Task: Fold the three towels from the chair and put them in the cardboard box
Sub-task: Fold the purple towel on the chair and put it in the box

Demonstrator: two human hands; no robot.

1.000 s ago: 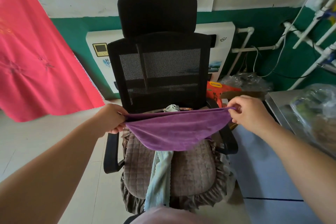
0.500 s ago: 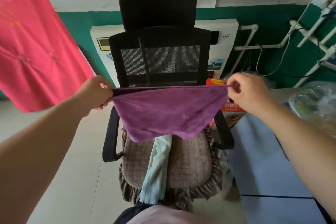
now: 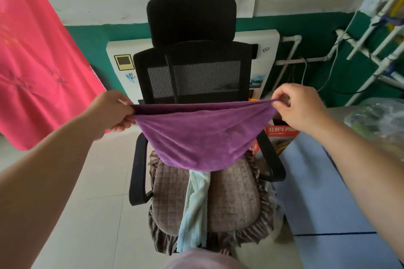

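A purple towel point(image 3: 201, 137) hangs stretched in the air above the black office chair point(image 3: 192, 76). My left hand point(image 3: 111, 111) pinches its left corner and my right hand point(image 3: 299, 107) pinches its right corner, so the top edge is taut and the cloth sags in a curve. A pale mint towel point(image 3: 194, 209) lies in a strip down the middle of the chair's brown quilted seat cushion point(image 3: 236, 201), its upper end hidden behind the purple towel. A pinkish cloth point(image 3: 203, 261) shows at the bottom edge. No cardboard box is clearly in view.
A blue-topped table point(image 3: 317, 199) stands at the right, with a clear plastic bag point(image 3: 380, 120) on it. A red printed carton point(image 3: 282, 131) sits behind the chair's right armrest. A red cloth point(image 3: 39, 61) hangs at the left. A white appliance point(image 3: 122, 59) and white pipes point(image 3: 371, 50) line the green wall.
Both hands have lifted the purple towel off the chair seat to chest height and spread it wide between them. The mint towel stays on the seat.
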